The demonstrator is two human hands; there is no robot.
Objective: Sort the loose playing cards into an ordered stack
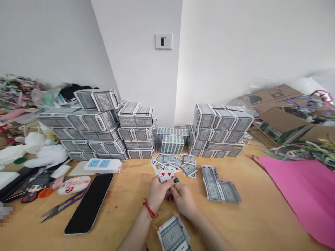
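My left hand (156,195), with a red string at the wrist, and my right hand (184,200) meet at the table's middle. Both are closed on a small fan of playing cards (164,174), a five of hearts facing me. Just beyond them lie several loose cards (180,162), mostly face down. A short pile of face-down cards (173,236) rests near my forearms. To the right of my hands lies an opened, flattened card box (220,186).
Stacks of boxed card decks stand at the back left (99,129) and back right (220,130). A black phone (90,202), scissors (61,206) and a power strip (102,164) lie left. A pink sheet (306,191) lies right, with cardboard boxes (282,115) behind it.
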